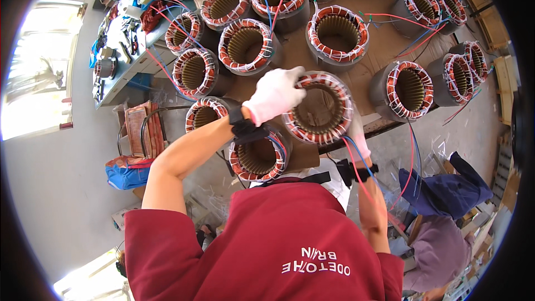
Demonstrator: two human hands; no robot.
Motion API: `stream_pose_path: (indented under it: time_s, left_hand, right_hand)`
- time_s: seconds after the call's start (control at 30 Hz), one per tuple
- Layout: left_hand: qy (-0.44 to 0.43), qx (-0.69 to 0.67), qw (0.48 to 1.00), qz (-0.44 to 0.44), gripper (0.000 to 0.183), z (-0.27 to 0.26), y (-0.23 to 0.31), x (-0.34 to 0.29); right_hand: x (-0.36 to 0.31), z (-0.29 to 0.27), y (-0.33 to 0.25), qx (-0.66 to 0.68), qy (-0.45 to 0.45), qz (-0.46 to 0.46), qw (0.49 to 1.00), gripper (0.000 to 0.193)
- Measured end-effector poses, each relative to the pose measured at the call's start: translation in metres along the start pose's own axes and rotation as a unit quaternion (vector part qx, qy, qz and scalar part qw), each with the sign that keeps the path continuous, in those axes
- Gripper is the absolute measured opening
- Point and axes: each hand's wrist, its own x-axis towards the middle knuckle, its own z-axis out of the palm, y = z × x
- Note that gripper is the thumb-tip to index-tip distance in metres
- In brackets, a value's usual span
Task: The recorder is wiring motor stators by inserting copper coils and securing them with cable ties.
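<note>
A motor stator (pixel 298 125), a metal ring with copper windings laced in white cord, stands at the near edge of the table between my hands. My left hand (pixel 277 96), in a white glove, is closed over its upper left rim. Against its right side lies my right hand (pixel 358 134), also gloved; the stator hides most of its fingers. Red and blue leads (pixel 356 159) hang from the stator's lower right. Just left of it, another stator (pixel 262 170) sits below my left wrist, and a further stator (pixel 203 112) is partly covered by my forearm.
Several more stators crowd the brown-topped table (pixel 368 50), with loose leads across it. A bench (pixel 136 58) with tools stands at left. A blue and red bag (pixel 127 171) lies near the wall. Another person (pixel 440 251) is at the lower right, near dark blue cloth (pixel 446 181).
</note>
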Motion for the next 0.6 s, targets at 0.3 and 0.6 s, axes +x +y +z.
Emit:
stream_pose_path:
  time_s: [0.3,0.6]
  left_hand:
    - [0.118,0.061,0.979,-0.155,0.034,0.005,-0.082,-0.035]
    - [0.116,-0.001,0.989,-0.09,0.036,0.005,-0.098,-0.028]
  right_hand:
    - [0.064,0.058,0.025,-0.626,-0.143,-0.22,0.734,0.021]
    - [0.037,0.058,0.01,-0.554,-0.04,-0.084,0.827,0.023]
